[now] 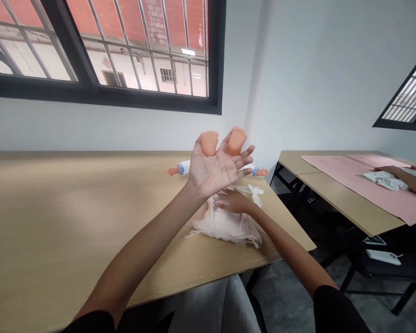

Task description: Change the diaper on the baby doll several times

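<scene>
The doll (209,144) lies at the right end of the near table (72,222), arms spread left and right, legs raised. The left hand (217,170), palm facing the viewer, holds both legs near the feet, its outer fingers spread. Nearer and lower, the right hand (233,202) rests on the white diaper (227,225); its fingers are partly hidden, so whether it grips anything I cannot tell.
</scene>
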Tool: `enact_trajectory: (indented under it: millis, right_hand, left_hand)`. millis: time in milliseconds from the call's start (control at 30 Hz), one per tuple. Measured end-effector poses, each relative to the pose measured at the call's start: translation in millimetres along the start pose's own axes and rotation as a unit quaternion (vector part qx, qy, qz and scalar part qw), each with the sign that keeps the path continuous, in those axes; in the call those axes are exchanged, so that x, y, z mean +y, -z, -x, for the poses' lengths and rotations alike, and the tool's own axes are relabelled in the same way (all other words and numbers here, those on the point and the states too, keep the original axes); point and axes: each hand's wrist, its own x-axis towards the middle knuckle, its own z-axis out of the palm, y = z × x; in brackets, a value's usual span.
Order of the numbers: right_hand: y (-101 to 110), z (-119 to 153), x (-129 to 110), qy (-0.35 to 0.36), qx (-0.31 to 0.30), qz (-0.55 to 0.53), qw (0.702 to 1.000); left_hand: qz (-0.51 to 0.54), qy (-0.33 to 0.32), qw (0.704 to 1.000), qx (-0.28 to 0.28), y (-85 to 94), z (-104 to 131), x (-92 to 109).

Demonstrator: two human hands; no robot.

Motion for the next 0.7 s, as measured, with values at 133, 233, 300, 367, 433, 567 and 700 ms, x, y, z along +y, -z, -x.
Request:
enact_trajectory:
  millis: [133,233,300,367,433,567,700]
  right_hand:
    - [-11.6,29.8,-4.3,0.004,-0.011,-0.001,1.000]
    - [-21.7,28.4,-10.0,-0.023,0.009,0.015,1.000]
    - [-25.9,23.3,-13.0,-0.030,0.020,0.015,0.999]
    - [-28.0,19.6,-14.7,-0.042,0.040,0.008,0.998]
    - [-29.0,19.0,-15.4,-0.044,0.070,0.004,0.997]
    - [-29.6,18.6,-14.3,0.013,0.117,-0.007,0.993]
    - [-28.3,1.3,-11.9,0.069,0.117,-0.080,0.988]
  left_hand:
    - [0.007,0.001,1.000,-0.002,1.4,-5.2,1.5]
    - [0.003,-0.002,1.000,-0.013,3.2,-8.6,2.6]
    - [-0.002,0.001,1.000,-0.023,4.3,-9.1,2.8]
    - [-0.005,0.004,1.000,-0.028,5.3,-8.6,2.9]
    - [-0.005,0.005,1.000,-0.029,6.0,-7.6,3.4]
    - [-0.005,0.001,1.000,-0.024,7.2,-5.3,3.9]
    - [-0.001,-0.002,1.000,-0.015,7.8,-3.3,1.9]
